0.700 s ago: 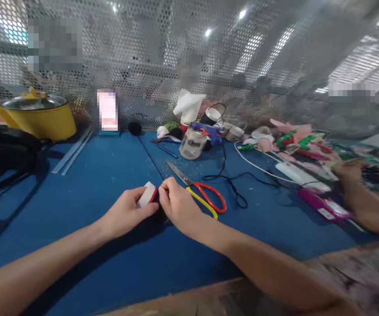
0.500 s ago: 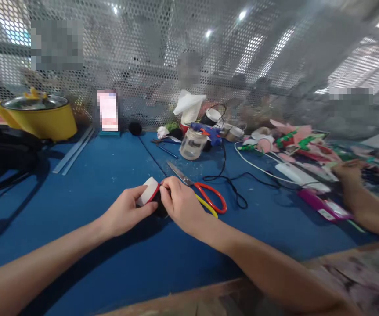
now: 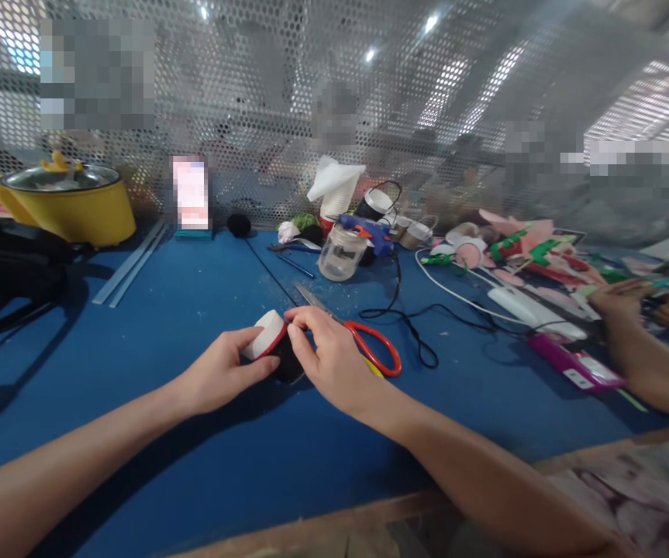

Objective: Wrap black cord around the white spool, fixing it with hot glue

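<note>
My left hand [image 3: 218, 376] and my right hand [image 3: 328, 356] meet over the blue tabletop [image 3: 206, 294] and together grip a small round object [image 3: 271, 347] with a white face, a red rim and a black body. The left fingers wrap its white side; the right fingertips pinch along the red rim and the black part. Behind my right hand lie scissors [image 3: 369, 345] with red and yellow handles, the blades pointing away to the upper left.
A glass jar [image 3: 339, 254], a blue glue gun [image 3: 366, 230], a black cord [image 3: 409, 318] and a white cable sit behind. A yellow pot [image 3: 67, 201] stands far left. Another person's hands [image 3: 630, 302] work at right among pink and green craft scraps. Perforated metal screen at the back.
The round object has been turned and lifted slightly, showing more of its black body. My right fingers have shifted up along its rim; the left hand has stayed put.
</note>
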Action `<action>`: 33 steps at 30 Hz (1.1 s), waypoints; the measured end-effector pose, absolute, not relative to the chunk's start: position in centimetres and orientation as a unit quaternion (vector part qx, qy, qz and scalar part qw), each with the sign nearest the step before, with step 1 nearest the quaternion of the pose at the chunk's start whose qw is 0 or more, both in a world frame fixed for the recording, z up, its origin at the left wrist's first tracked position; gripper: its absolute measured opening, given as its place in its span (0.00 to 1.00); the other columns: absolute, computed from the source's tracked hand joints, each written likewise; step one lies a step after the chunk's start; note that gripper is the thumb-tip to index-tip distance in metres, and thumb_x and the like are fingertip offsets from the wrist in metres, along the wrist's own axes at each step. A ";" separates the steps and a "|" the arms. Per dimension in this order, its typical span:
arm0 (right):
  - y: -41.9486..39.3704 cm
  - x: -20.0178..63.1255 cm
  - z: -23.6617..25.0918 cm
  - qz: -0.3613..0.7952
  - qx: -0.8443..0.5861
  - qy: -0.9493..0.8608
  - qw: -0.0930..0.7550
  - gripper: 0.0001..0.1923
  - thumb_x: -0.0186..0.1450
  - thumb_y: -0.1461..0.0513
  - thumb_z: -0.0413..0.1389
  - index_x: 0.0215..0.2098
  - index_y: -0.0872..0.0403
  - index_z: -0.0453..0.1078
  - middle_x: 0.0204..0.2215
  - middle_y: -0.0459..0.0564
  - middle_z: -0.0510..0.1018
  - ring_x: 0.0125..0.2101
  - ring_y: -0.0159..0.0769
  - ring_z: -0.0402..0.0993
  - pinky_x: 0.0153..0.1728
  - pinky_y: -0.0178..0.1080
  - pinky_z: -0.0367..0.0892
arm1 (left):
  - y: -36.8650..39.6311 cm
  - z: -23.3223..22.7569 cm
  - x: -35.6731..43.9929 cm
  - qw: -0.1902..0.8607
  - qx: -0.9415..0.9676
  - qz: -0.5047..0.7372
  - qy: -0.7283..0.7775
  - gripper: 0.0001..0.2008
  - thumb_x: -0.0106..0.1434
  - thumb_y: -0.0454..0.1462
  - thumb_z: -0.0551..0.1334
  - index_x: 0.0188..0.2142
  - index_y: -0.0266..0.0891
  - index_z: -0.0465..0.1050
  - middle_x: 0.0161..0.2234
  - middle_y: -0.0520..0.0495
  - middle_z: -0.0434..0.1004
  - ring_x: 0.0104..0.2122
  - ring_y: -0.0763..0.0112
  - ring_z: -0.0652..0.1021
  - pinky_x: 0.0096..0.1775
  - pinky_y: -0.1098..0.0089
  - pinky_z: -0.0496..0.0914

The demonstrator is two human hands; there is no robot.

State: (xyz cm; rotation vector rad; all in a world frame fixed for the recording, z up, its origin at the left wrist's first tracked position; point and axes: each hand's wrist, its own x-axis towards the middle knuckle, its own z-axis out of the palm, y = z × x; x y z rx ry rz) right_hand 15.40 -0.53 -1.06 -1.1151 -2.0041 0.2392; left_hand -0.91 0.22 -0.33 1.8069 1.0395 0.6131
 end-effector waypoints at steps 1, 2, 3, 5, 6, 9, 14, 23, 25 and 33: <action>-0.5 15.3 -1.0 0.100 -0.446 -0.793 0.402 0.05 0.62 0.65 0.44 0.29 0.55 0.59 0.33 0.56 0.71 0.37 0.36 0.68 0.39 0.38 0.63 | 0.2 -0.3 -1.0 0.466 0.736 0.249 0.424 0.10 0.54 0.39 0.55 0.29 0.33 0.67 0.27 0.51 0.69 0.28 0.70 0.68 0.33 0.71 0.64; -0.5 15.3 -1.0 0.108 -0.452 -0.792 0.395 0.06 0.62 0.65 0.44 0.28 0.55 0.59 0.33 0.55 0.72 0.36 0.35 0.68 0.38 0.38 0.63 | 0.2 -0.3 -1.0 0.466 0.735 0.248 0.425 0.10 0.54 0.39 0.55 0.29 0.33 0.67 0.27 0.50 0.69 0.28 0.70 0.68 0.32 0.72 0.64; -0.5 15.2 -1.0 0.118 -0.458 -0.791 0.388 0.06 0.62 0.65 0.44 0.28 0.54 0.58 0.32 0.54 0.72 0.35 0.35 0.68 0.37 0.38 0.63 | 0.2 -0.3 -1.0 0.466 0.735 0.247 0.427 0.10 0.54 0.39 0.55 0.30 0.33 0.67 0.27 0.51 0.69 0.28 0.70 0.68 0.32 0.72 0.64; -0.4 15.1 -1.0 0.140 -0.469 -0.787 0.374 0.06 0.63 0.65 0.43 0.27 0.54 0.58 0.30 0.52 0.72 0.32 0.34 0.68 0.34 0.37 0.63 | 0.2 -0.3 -1.1 0.467 0.733 0.248 0.427 0.11 0.54 0.39 0.55 0.31 0.33 0.68 0.26 0.51 0.68 0.27 0.71 0.68 0.31 0.72 0.63; -0.4 15.1 -1.0 0.149 -0.473 -0.785 0.370 0.07 0.62 0.65 0.43 0.27 0.54 0.57 0.30 0.51 0.72 0.31 0.34 0.68 0.33 0.36 0.63 | 0.2 -0.4 -1.1 0.467 0.733 0.249 0.427 0.11 0.54 0.39 0.55 0.32 0.32 0.68 0.25 0.51 0.68 0.27 0.71 0.67 0.30 0.72 0.63; -0.3 15.0 -1.3 0.155 -0.478 -0.781 0.370 0.07 0.62 0.64 0.43 0.26 0.53 0.56 0.27 0.50 0.72 0.27 0.33 0.68 0.29 0.35 0.62 | 0.3 -0.7 -1.1 0.474 0.729 0.258 0.421 0.11 0.53 0.39 0.55 0.32 0.33 0.68 0.25 0.51 0.68 0.27 0.71 0.67 0.31 0.71 0.63; 0.0 15.0 -1.9 0.132 -0.477 -0.782 0.378 0.06 0.62 0.63 0.42 0.26 0.53 0.55 0.24 0.48 0.70 0.25 0.33 0.67 0.27 0.35 0.61 | 0.3 -1.0 -1.0 0.511 0.703 0.267 0.417 0.11 0.53 0.40 0.57 0.32 0.33 0.67 0.27 0.51 0.69 0.28 0.70 0.69 0.32 0.71 0.64; 0.1 14.7 -2.2 0.130 -0.469 -0.785 0.384 0.07 0.62 0.63 0.42 0.26 0.53 0.54 0.22 0.47 0.66 0.23 0.32 0.65 0.27 0.35 0.60 | 0.3 -0.8 -0.4 0.490 0.678 0.300 0.460 0.13 0.55 0.42 0.53 0.32 0.34 0.69 0.28 0.51 0.70 0.31 0.68 0.68 0.31 0.72 0.62; 0.1 14.6 -2.1 0.128 -0.466 -0.787 0.383 0.07 0.62 0.63 0.42 0.26 0.53 0.55 0.22 0.46 0.66 0.23 0.32 0.64 0.27 0.35 0.60 | 0.1 -0.6 -0.2 0.491 0.666 0.309 0.469 0.12 0.55 0.41 0.53 0.31 0.34 0.69 0.28 0.51 0.70 0.31 0.68 0.68 0.31 0.72 0.62; -0.4 14.2 -2.1 0.122 -0.457 -0.796 0.377 0.06 0.62 0.63 0.41 0.27 0.53 0.55 0.23 0.47 0.67 0.25 0.33 0.66 0.28 0.35 0.61 | -0.1 -0.7 -0.2 0.505 0.646 0.343 0.458 0.09 0.54 0.37 0.53 0.28 0.35 0.69 0.22 0.54 0.68 0.26 0.72 0.67 0.29 0.73 0.61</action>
